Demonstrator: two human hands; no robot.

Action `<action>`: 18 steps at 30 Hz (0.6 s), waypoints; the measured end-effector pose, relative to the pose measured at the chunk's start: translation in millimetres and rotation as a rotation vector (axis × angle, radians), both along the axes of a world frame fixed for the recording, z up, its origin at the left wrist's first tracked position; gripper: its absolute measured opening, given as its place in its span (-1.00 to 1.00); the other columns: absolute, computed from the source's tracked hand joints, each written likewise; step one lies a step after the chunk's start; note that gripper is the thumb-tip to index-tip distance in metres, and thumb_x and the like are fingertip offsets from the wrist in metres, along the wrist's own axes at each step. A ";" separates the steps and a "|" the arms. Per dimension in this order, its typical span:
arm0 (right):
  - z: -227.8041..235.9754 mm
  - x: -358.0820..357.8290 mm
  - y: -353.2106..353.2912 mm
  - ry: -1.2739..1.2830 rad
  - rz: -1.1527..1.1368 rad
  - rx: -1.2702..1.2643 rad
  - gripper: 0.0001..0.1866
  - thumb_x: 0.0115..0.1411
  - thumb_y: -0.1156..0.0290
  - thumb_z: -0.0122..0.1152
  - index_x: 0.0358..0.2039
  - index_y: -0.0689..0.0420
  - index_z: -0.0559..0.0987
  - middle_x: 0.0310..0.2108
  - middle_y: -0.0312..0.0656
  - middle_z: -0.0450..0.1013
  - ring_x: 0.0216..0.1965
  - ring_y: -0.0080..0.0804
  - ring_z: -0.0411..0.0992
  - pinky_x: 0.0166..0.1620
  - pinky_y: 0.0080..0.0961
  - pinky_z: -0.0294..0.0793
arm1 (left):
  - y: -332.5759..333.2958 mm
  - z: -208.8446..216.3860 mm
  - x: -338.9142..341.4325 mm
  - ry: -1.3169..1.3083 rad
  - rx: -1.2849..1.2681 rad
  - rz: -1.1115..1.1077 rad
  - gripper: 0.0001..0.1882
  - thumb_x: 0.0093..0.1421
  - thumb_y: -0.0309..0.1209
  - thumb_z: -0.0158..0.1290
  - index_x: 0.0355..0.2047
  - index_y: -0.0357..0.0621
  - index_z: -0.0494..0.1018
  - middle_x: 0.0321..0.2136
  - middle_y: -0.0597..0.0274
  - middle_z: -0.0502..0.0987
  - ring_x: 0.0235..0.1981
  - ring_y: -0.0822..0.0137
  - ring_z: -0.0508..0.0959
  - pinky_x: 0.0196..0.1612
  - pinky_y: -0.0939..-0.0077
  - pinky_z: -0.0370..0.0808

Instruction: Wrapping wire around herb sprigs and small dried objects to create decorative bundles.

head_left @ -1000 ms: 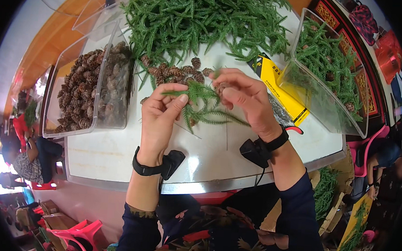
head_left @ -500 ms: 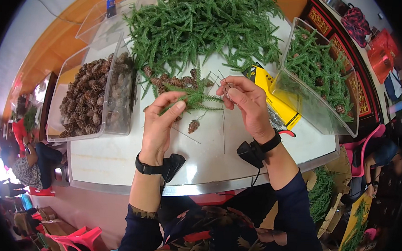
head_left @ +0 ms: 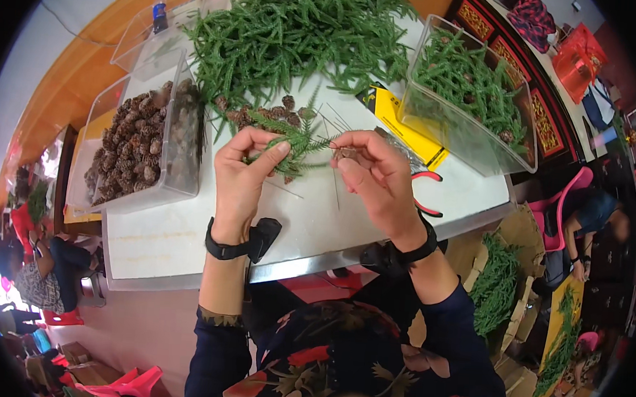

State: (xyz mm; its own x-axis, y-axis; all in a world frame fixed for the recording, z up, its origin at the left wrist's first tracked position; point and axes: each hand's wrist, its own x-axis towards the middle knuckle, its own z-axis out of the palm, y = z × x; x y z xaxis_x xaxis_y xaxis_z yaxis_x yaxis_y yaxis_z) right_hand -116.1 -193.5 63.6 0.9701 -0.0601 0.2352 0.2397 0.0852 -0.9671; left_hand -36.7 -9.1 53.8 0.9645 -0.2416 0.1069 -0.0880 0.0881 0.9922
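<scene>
My left hand pinches a green artificial pine sprig between thumb and fingers above the white table. Close on its right, my right hand has its fingers closed on a small brown pine cone, partly hidden by the thumb and fingertips. The sprig's needle tips reach almost to the right fingertips; whether they touch I cannot tell. Behind the hands lie loose pine cones and several thin wires. A large heap of green sprigs covers the far part of the table.
At left stands a clear bin of pine cones, with another clear bin and a bottle behind. A clear bin of sprigs with cones is at right, beside a yellow-black packet and red-black pliers. People sit at both sides.
My hands have come nearer each other, bringing the cone and sprig close together. The view has shifted, showing more of the pliers. A single cone on the table is now mostly hidden.
</scene>
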 end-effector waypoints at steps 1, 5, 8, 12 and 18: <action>0.6 -5.6 2.7 -0.031 -0.011 -0.065 -0.75 0.22 0.50 0.04 -0.09 0.27 0.42 -0.29 -0.26 0.44 -0.48 -0.72 0.27 -0.40 -0.75 0.28 | 0.3 9.9 -9.5 -0.025 0.035 0.001 -0.88 0.08 -0.56 0.16 -0.34 -0.24 0.50 -0.51 0.40 0.49 -0.55 0.65 0.35 -0.48 0.78 0.29; 8.7 -19.3 25.0 -0.040 0.007 -0.087 -0.76 0.22 0.51 0.06 -0.10 0.28 0.40 -0.24 -0.24 0.44 -0.41 -0.70 0.34 -0.32 -0.74 0.35 | 10.3 22.9 -42.4 -0.038 0.049 0.019 -0.87 0.09 -0.56 0.15 -0.33 -0.28 0.48 -0.50 0.38 0.50 -0.51 0.64 0.38 -0.45 0.77 0.33; -3.0 -25.8 40.2 -0.007 0.021 -0.019 -0.75 0.23 0.50 0.07 -0.10 0.29 0.40 -0.21 -0.23 0.44 -0.35 -0.67 0.38 -0.25 -0.72 0.39 | 19.6 15.9 -70.1 0.026 0.011 0.020 -0.86 0.10 -0.56 0.14 -0.30 -0.30 0.47 -0.47 0.35 0.51 -0.47 0.61 0.42 -0.40 0.75 0.37; -18.2 -29.5 56.0 0.057 0.056 0.130 -0.74 0.24 0.49 0.07 -0.08 0.29 0.39 -0.19 -0.20 0.45 -0.30 -0.62 0.42 -0.19 -0.70 0.42 | 36.8 -4.1 -93.9 0.199 -0.101 0.036 -0.83 0.14 -0.56 0.10 -0.24 -0.32 0.45 -0.40 0.27 0.54 -0.39 0.53 0.50 -0.31 0.71 0.45; -22.0 -42.6 66.3 0.160 0.132 0.279 -0.73 0.25 0.49 0.05 -0.05 0.28 0.39 -0.22 -0.18 0.47 -0.32 -0.62 0.42 -0.21 -0.69 0.44 | 51.8 -18.2 -114.3 0.463 -0.351 0.048 -0.79 0.18 -0.55 0.04 -0.17 -0.32 0.42 -0.32 0.15 0.55 -0.25 0.39 0.57 -0.22 0.62 0.53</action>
State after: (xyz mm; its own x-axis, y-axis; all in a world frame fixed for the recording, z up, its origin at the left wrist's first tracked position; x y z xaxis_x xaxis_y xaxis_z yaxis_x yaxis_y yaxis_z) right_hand -158.7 -127.2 41.6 0.9970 0.0279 0.0717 0.0562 0.3715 -0.9267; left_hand -151.0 42.7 35.6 0.9388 -0.2226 -0.2629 0.3362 0.4251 0.8404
